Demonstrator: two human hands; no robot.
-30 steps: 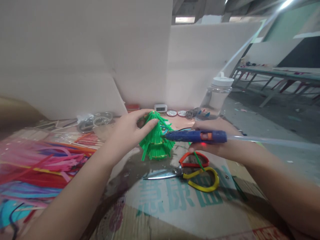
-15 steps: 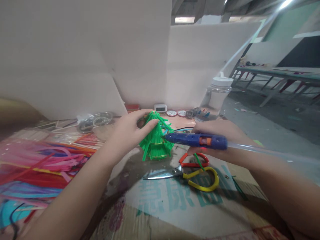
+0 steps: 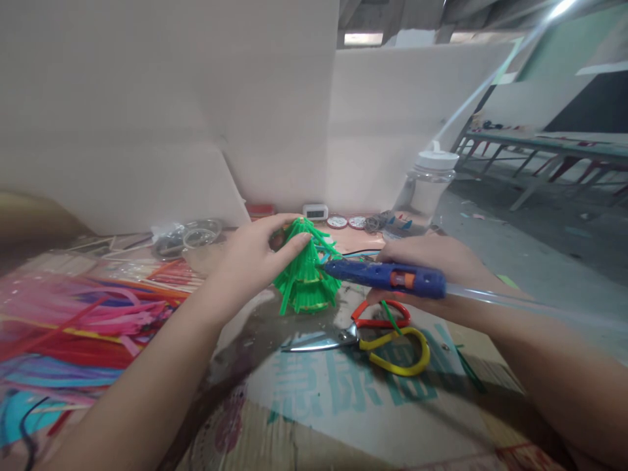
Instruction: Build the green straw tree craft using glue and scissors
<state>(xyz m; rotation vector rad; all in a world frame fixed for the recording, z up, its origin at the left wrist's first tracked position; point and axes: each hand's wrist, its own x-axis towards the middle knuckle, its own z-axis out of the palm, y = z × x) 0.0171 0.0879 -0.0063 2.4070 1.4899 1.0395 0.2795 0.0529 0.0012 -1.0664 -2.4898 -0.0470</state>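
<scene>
A small green tree (image 3: pixel 305 278), built in tiers of what look like pipe cleaner pieces, stands upright on the work surface. Around its upper part my left hand (image 3: pixel 267 245) is closed, thumb in front near the top. My right hand (image 3: pixel 426 258) grips a blue hot glue gun (image 3: pixel 383 275), its nozzle at the right side of the tree's middle tier. A clear glue stick (image 3: pixel 481 292) sticks out of the gun's back end. Below lie scissors (image 3: pixel 356 337) with one red and one yellow handle, a short green strip across them.
Bundles of pink, red and blue pipe cleaners (image 3: pixel 98 314) cover the left side. Behind are rolls of clear tape (image 3: pixel 196 237), a small digital clock (image 3: pixel 314 212) and a lidded clear bottle (image 3: pixel 432 183). White boards (image 3: pixel 275 118) rise along the back.
Almost nothing differs. The back of the glue gun has dipped very slightly, while the nozzle stays at the tree and my left hand keeps its hold.
</scene>
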